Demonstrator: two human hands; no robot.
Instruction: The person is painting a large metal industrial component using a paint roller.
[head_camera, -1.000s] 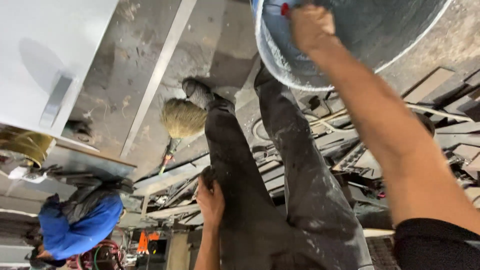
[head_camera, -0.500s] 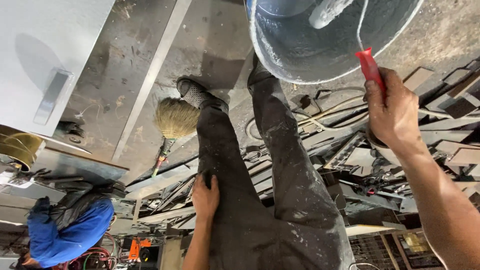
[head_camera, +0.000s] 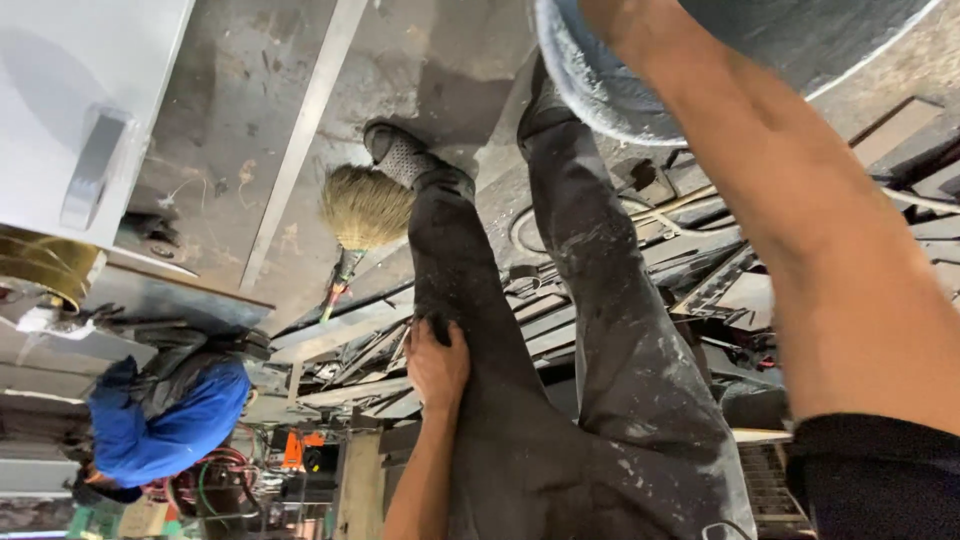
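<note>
One forearm (head_camera: 800, 230) now crosses the closer bucket (head_camera: 620, 80).

I see no packages, labels, signs or screens around me that I can make out; anything of that kind here is too blurred to tell.

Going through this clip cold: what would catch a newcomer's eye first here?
Probably the big grey metal bucket at the top, with the person's right arm stretching across the frame up to it; the right hand itself is out of view. Below, the left hand rests on the paint-spattered dark trousers. To the left, a straw broom lies on the stained floor, and a co-worker in blue crouches at the lower left.
</note>
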